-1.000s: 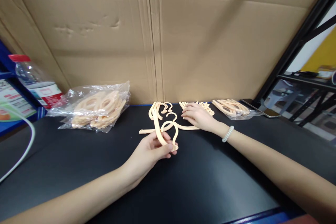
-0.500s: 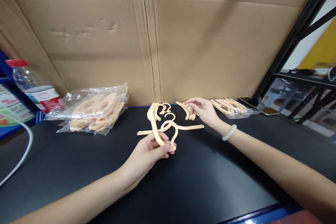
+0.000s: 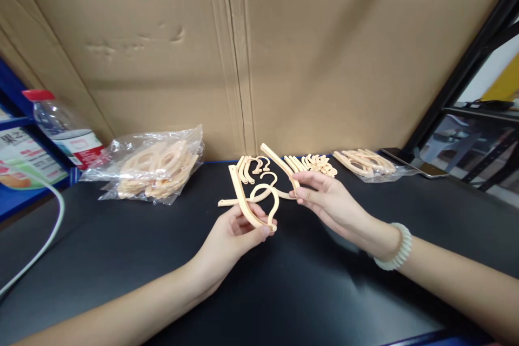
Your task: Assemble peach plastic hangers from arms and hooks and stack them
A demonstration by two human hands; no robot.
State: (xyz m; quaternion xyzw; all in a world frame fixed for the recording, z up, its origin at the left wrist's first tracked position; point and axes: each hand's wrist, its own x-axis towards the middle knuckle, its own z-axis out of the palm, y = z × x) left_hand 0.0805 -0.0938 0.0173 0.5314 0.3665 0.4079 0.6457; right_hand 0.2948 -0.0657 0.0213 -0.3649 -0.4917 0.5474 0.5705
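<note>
My left hand (image 3: 239, 235) is closed on a partly joined plastic hanger, made of a cream arm (image 3: 242, 197) and a curved hook (image 3: 277, 203) that meet at the fingertips. Pinched in my right hand (image 3: 336, 203) is a single loose hanger arm (image 3: 277, 160), tilted up to the left. It stays apart from the pieces in my left hand. Just behind, a spread hanger (image 3: 231, 203) lies on the black table (image 3: 259, 292). Farther back sit loose hooks (image 3: 266, 164), a few arms (image 3: 244, 170) and a row of several more pieces (image 3: 312, 163).
A clear bag of cream hanger parts (image 3: 162, 167) lies at left, beside a red-capped bottle (image 3: 68, 124) and a white cable (image 3: 57, 227). Another bag of parts (image 3: 365, 162) and a phone (image 3: 430, 171) are at right. A cardboard wall (image 3: 324, 65) closes the back.
My right hand has lifted an arm from the row at the back and brought it nearer, towards my left hand. My left hand keeps its hold; the view has shifted slightly.
</note>
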